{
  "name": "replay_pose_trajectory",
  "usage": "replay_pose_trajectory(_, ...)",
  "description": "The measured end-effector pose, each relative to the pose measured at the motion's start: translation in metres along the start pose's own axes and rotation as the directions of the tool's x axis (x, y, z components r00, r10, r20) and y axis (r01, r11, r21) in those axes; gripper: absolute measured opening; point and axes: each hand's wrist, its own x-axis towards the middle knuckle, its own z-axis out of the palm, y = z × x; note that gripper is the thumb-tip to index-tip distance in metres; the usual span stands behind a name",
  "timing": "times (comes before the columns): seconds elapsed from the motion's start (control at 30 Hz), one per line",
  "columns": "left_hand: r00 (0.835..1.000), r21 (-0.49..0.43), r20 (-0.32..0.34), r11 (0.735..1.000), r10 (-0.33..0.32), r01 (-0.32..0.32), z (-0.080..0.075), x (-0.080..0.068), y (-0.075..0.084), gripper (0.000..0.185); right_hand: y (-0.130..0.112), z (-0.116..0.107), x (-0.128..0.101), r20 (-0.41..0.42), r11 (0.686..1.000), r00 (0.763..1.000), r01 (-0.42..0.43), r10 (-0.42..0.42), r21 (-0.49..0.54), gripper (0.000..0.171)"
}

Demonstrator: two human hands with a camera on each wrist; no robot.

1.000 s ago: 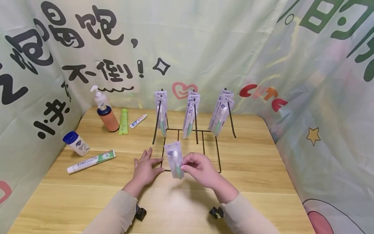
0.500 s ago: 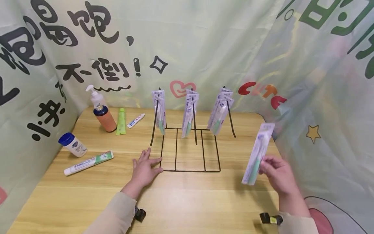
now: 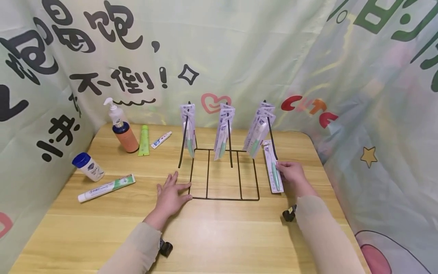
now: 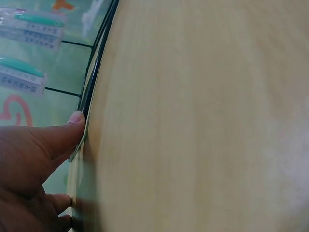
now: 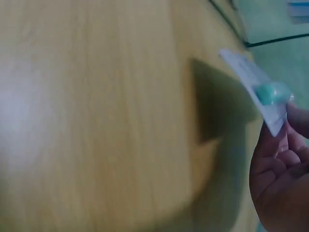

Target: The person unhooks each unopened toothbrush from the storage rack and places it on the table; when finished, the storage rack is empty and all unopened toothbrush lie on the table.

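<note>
My right hand (image 3: 293, 173) pinches a packaged toothbrush (image 3: 275, 177) by its lower right edge, beside the tip of the rack's right prong. In the right wrist view, thumb and fingers hold the pack (image 5: 251, 75) over the table, its mint handle showing. The left hand (image 3: 171, 196) lies on the table with spread fingers, thumb and index touching the front left corner of the black wire rack (image 3: 224, 198). Similar toothbrush packs hang on the rack's left prong (image 3: 181, 151), middle prong (image 3: 230, 148) and right prong (image 3: 272, 136). The left wrist view shows the thumb (image 4: 76, 117) against the wire.
To the left stand a pump bottle (image 3: 115, 113), an orange-labelled bottle (image 3: 126, 139) and a blue-capped white bottle (image 3: 89, 167). Toothpaste tubes lie nearby: a large one (image 3: 107, 188), a green one (image 3: 144, 140) and a small one (image 3: 161, 140). Printed curtains (image 3: 253, 49) enclose the table.
The right hand has carried the toothbrush pack from over the rack's base out to the right, then forward to the right prong. The left hand has stayed at the rack's corner.
</note>
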Motion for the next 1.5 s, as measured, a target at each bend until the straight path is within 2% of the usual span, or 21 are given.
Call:
replay_pose_trajectory(0.1,1.0,-0.004,0.0,1.0,0.002,-0.002,0.001,0.001,0.001,0.049,0.002,0.01,0.007,-0.024,1.0,1.0,-0.019,0.018,-0.019,0.035)
replay_pose_trajectory(0.23,1.0,-0.005,-0.001,1.0,0.002,-0.002,0.001,0.001,0.001,0.049,0.003,0.014,0.011,-0.066,0.992,0.997,0.021,-0.03,-0.123,0.031)
replay_pose_trajectory(0.4,1.0,-0.004,-0.004,1.0,0.001,-0.001,-0.001,0.001,0.001,0.049,-0.005,0.014,-0.001,-0.117,0.941,0.985,0.081,-0.126,-0.329,0.029)
replay_pose_trajectory(0.5,1.0,-0.001,-0.003,1.0,0.004,-0.004,-0.001,0.0,0.002,0.049,-0.012,0.023,-0.019,-0.087,0.9,0.963,0.202,-0.254,-0.387,0.023)
replay_pose_trajectory(0.57,1.0,-0.001,0.002,1.0,0.003,-0.003,-0.001,0.0,0.002,0.049,-0.017,0.036,-0.037,-0.015,0.857,0.927,0.339,-0.374,-0.389,0.018)
replay_pose_trajectory(0.6,1.0,-0.002,0.003,1.0,0.003,-0.003,0.0,0.0,0.002,0.049,-0.02,0.045,-0.048,0.04,0.826,0.898,0.419,-0.438,-0.378,0.015)
replay_pose_trajectory(0.67,1.0,-0.001,0.004,1.0,0.004,-0.004,0.0,-0.001,0.002,0.049,-0.029,0.068,-0.069,0.153,0.759,0.821,0.568,-0.55,-0.32,0.01)
replay_pose_trajectory(0.77,1.0,-0.006,0.003,1.0,0.0,0.0,-0.001,-0.002,0.001,0.049,-0.047,0.105,-0.097,0.269,0.688,0.704,0.706,-0.657,-0.167,0.01)
replay_pose_trajectory(0.83,1.0,-0.004,0.0,1.0,-0.002,0.002,-0.002,-0.002,0.001,0.05,-0.063,0.13,-0.108,0.275,0.638,0.633,0.766,-0.724,-0.084,0.011)
replay_pose_trajectory(0.87,1.0,-0.003,-0.001,1.0,-0.003,0.003,-0.002,-0.002,0.001,0.049,-0.072,0.142,-0.111,0.262,0.623,0.612,0.781,-0.746,-0.05,0.012)
replay_pose_trajectory(0.97,1.0,0.006,0.001,1.0,0.002,-0.002,-0.002,0.0,0.001,0.049,-0.098,0.173,-0.117,0.197,0.574,0.56,0.819,-0.805,0.015,0.019)
replay_pose_trajectory(1.03,1.0,0.008,0.003,1.0,0.006,-0.006,-0.002,0.0,0.002,0.048,-0.115,0.19,-0.119,0.156,0.555,0.542,0.83,-0.826,0.053,0.026)
replay_pose_trajectory(1.1,1.0,0.007,0.005,1.0,0.013,-0.013,-0.002,0.001,0.002,0.048,-0.129,0.205,-0.12,0.116,0.555,0.545,0.828,-0.83,0.079,0.033)
replay_pose_trajectory(1.13,1.0,0.008,0.002,1.0,0.018,-0.018,-0.001,0.002,0.002,0.047,-0.135,0.212,-0.12,0.095,0.562,0.555,0.822,-0.826,0.089,0.036)
replay_pose_trajectory(1.2,1.0,0.009,-0.001,1.0,0.021,-0.021,-0.001,0.002,0.002,0.046,-0.145,0.223,-0.117,0.054,0.608,0.606,0.787,-0.794,0.104,0.041)
replay_pose_trajectory(1.3,1.0,0.013,-0.014,1.0,0.026,-0.026,0.0,0.002,0.0,0.045,-0.157,0.236,-0.108,0.004,0.69,0.696,0.71,-0.718,0.137,0.042)
replay_pose_trajectory(1.37,1.0,0.007,-0.019,1.0,0.022,-0.022,0.0,0.002,-0.001,0.045,-0.164,0.242,-0.102,-0.009,0.722,0.732,0.673,-0.681,0.159,0.037)
replay_pose_trajectory(1.5,0.999,-0.004,-0.027,1.0,0.023,-0.023,-0.001,0.001,0.0,0.045,-0.174,0.244,-0.092,-0.016,0.74,0.747,0.661,-0.665,0.128,0.023)
